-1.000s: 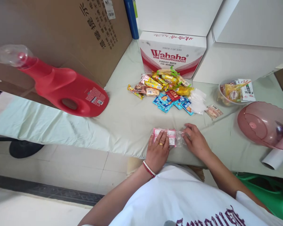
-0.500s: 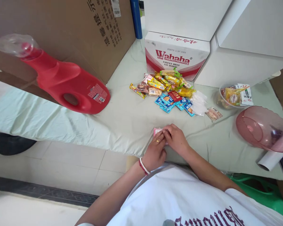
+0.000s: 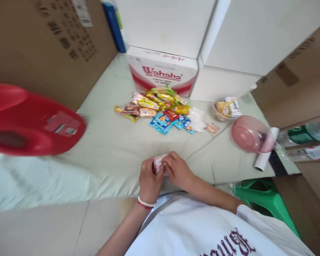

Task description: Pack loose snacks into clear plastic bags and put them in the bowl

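A small pink-and-white packet (image 3: 158, 163) is held between both hands, close to the table's front edge. My left hand (image 3: 150, 179), with a ring and bracelets, curls round its left side, thumb toward the middle. The fingers of my right hand (image 3: 178, 171) pinch its right part. Fingers hide much of the packet. Beyond the hands lies a heap of yellow-wrapped snacks (image 3: 149, 104), with blue sachets (image 3: 162, 121), a red packet (image 3: 171, 115) and clear plastic bags (image 3: 196, 119) in front of it. A small brownish packet (image 3: 212, 128) lies to their right.
A big red jug (image 3: 42, 124) stands at left before a cardboard box (image 3: 42, 46). Behind the snacks is a Wahaba-style water carton (image 3: 162, 73). To the right are a clear tub (image 3: 219, 113), a pink bowl (image 3: 245, 135), a white roll (image 3: 262, 161), bottles (image 3: 309, 134) and a green stool (image 3: 277, 206).
The view has swung right, bringing bottles into sight. My left hand, flat over the packet before, now curls round it, and more of the packet shows between the hands.
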Motion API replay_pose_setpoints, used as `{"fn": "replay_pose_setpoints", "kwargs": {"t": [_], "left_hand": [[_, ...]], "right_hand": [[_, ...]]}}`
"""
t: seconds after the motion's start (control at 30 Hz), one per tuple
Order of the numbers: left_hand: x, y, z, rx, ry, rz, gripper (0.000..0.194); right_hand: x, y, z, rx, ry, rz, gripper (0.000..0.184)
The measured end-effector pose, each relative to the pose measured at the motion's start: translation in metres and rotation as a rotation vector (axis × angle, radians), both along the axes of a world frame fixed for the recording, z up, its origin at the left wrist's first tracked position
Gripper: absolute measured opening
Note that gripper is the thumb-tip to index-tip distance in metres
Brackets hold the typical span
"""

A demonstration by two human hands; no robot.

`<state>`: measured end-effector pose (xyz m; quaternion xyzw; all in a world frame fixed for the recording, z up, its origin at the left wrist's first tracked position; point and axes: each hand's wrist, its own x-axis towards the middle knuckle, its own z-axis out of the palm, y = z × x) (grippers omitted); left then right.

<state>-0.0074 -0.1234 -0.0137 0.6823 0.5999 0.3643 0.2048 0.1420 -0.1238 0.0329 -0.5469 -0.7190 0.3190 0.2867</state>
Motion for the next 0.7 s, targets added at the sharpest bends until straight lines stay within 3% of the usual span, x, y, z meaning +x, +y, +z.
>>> {"fn": "replay_pose_setpoints", "kwargs": {"t": [0.13,0.23,0.3,0.4,0.5,0.6,0.7], "left_hand": [[0.015,-0.005,0.019,0.213,-0.092,-0.056,0.022],[0.030,-0.010,0.030,0.358,-0.071,-0.249,0.027],[0.039,-0.013,0.033,0.383,-0.077,-0.435,0.036],[0.051,-0.018,0.030,0.357,-0.158,-0.698,0.053],[0.060,-0.022,0.028,0.278,-0.238,-0.833,0.058],[0.063,-0.019,0.029,0.253,-0.278,-0.798,0.054],[0.054,-0.010,0.031,0.269,-0.225,-0.663,0.045]], "right_hand": [[0.013,-0.023,0.005,-0.055,0.387,-0.152,0.020],[0.032,-0.040,0.007,-0.278,0.744,-0.298,0.042],[0.046,-0.048,0.007,-0.382,0.838,-0.372,0.051],[0.063,-0.056,0.004,-0.409,0.784,-0.391,0.048],[0.075,-0.062,-0.002,-0.416,0.762,-0.391,0.044],[0.100,-0.062,0.002,-0.386,0.740,-0.443,0.041],[0.156,-0.040,0.028,-0.183,0.550,-0.578,0.039]]}}
